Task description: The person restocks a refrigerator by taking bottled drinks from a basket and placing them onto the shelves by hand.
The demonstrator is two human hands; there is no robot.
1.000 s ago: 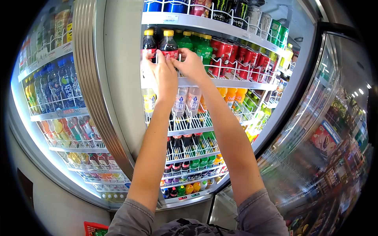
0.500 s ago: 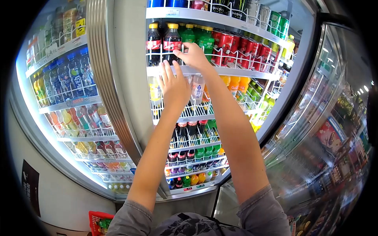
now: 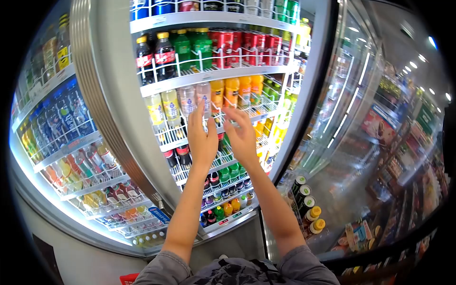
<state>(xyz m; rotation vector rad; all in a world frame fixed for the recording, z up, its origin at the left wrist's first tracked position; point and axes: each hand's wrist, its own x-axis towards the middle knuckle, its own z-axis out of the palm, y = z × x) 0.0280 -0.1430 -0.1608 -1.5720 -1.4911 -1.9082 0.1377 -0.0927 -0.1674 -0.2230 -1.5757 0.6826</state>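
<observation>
My left hand (image 3: 202, 140) is raised in front of the open drinks fridge, fingers stretched upward and holding nothing. Beside it my right hand (image 3: 241, 137) is also empty, its fingers spread and slightly curved. Behind the fingertips are clear bottles (image 3: 204, 92) with pale labels and orange-juice bottles (image 3: 231, 90), on a wire-railed shelf. I cannot make out either hand touching a bottle. On the shelf above stand dark bottles with yellow caps (image 3: 165, 56), green bottles (image 3: 203, 47) and red cans (image 3: 228, 47).
The open glass door (image 3: 332, 95) stands to the right. At the left, a metal-trimmed post (image 3: 102, 95) separates a second lit fridge with blue-capped bottles (image 3: 59, 114). Several capped bottles (image 3: 311, 213) show low at the right. Part of a red basket (image 3: 128, 279) shows at bottom left.
Both hands have come down from the yellow-capped dark bottles to the front of the shelf below. The view has swung to the right, and the dark bottles remain on their shelf.
</observation>
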